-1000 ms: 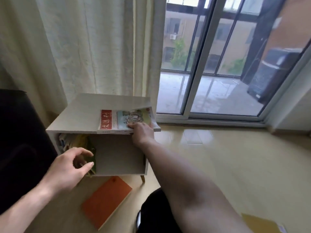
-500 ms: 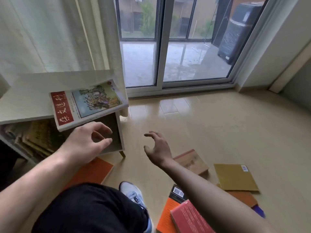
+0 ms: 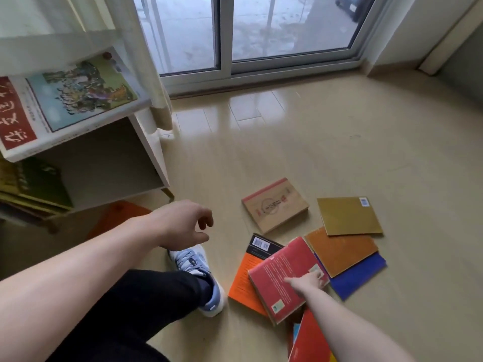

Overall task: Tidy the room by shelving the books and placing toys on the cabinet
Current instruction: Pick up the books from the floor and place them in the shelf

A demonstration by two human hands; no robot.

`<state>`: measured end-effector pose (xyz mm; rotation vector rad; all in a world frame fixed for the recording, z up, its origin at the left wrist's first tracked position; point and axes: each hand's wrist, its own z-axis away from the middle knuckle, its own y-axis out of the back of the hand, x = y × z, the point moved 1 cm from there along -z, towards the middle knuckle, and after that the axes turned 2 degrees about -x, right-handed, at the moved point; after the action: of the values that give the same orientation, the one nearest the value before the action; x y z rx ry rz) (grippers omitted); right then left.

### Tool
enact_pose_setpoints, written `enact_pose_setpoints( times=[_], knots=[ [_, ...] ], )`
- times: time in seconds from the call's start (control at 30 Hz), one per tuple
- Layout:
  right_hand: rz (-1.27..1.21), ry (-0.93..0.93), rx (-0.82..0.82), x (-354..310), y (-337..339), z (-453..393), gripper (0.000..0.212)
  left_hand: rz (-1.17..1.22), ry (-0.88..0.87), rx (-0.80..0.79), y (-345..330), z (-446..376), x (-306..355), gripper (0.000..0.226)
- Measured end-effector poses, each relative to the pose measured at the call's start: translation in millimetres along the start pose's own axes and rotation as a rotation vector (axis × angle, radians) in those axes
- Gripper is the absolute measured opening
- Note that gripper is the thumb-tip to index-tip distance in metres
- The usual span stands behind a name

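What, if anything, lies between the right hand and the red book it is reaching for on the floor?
Nothing visible. The right hand already touches the red book, which lies on top of the pile, overlapping the orange book. No other book covers it.

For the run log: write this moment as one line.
step: reaching for next book | right hand: fingers on red book in floor pile | left hand: free, holds nothing | cabinet: one book on top
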<state>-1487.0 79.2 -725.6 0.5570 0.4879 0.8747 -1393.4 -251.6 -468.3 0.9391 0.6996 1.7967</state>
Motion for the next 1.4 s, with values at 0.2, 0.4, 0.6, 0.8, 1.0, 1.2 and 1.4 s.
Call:
enact_pose_setpoints(
  times=[0.2, 0.4, 0.6, 0.8, 1.0, 1.2, 1.4],
  knots=[
    [-0.256, -0.204, -0.088, 20.3, -38.8, -10.9, 0.134, 0.071, 0.122, -0.015, -9.9, 0.1, -27.8, 0.022],
    [-0.578, -0.329, -0.252, 32.8, -49.1, -1.5, 0.118, 0.098, 0.111, -0.025, -16.5, -7.3, -22.1, 0.022],
    [-0.682, -0.183, -0.384, 47.2, -56.3, 4.7, 0.071, 0.064, 0.082, -0.044, -15.6, -14.5, -12.3, 0.024],
    [-0.395, 0.028, -0.344, 53.4, -32.3, 12.3, 0.039, 0.037, 0.059, -0.043, -3.8, -23.3, -1.0, 0.025],
    [0.245, 0.165, 0.101, 118.4, 5.4, -5.2, 0.065, -0.027, 0.020, -0.037, -6.6, -28.7, 15.6, 0.027],
    [0.528, 0.234, -0.041, 147.6, 8.7, -20.5, 0.102, -0.080, 0.012, -0.066, -23.7, -27.3, 14.7, 0.029],
    [0.826, 0.270, -0.043, 127.1, 4.1, -25.0, 0.108, -0.105, 0.073, -0.093, -31.8, -21.1, -0.3, 0.030]
  ],
)
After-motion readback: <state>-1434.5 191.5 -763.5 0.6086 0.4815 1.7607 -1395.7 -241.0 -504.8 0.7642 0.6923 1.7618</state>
